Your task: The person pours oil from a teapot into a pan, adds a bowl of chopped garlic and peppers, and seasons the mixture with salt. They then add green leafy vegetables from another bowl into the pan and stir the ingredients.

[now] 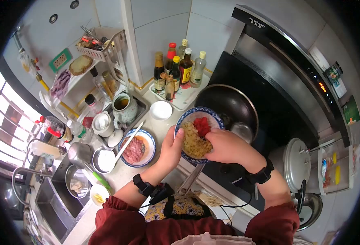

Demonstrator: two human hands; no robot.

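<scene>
My left hand (172,148) holds the left rim of a blue-and-white patterned bowl (181,116), thumb over the edge. Inside the tilted bowl lie finely chopped pale-yellow pieces (193,141) and a small heap of chopped red pieces (202,126). My right hand (232,148) reaches over the right rim, its curled fingers in among the yellow pieces; the fingertips are partly hidden. Behind the bowl a dark wok (229,100) sits on the stove, a metal ladle (242,131) in it. Left of my left hand, a second patterned bowl (148,143) holds raw minced meat (133,150).
Several sauce bottles (185,67) crowd a tray at the back. A small white bowl (160,110) and a green-grey jug (125,107) stand on the counter. The sink (53,208) is at left, a pressure cooker (297,163) at right. The wok handle (190,179) points towards me.
</scene>
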